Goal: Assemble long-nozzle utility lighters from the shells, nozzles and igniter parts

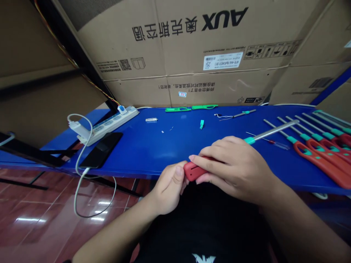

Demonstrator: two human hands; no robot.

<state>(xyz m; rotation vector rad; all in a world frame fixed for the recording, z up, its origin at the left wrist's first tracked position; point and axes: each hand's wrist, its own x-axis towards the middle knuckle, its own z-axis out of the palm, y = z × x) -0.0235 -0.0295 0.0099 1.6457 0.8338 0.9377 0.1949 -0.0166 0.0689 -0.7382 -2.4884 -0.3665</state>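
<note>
Gripping a red plastic long-nosed lighter in the curled right hand, fingers wrapped round it, while the left hand pinches its blunt end; the steel barrel points up-right over the blue table.

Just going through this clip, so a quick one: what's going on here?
A person is holding a red-handled long-nosed lighter in both hands: the right hand wraps its handle, with the metal tube pointing away to the right, and the left hand grips the handle's end. More red-handled lighters lie in a row on the blue table, with green plastic pieces farther back.
</note>
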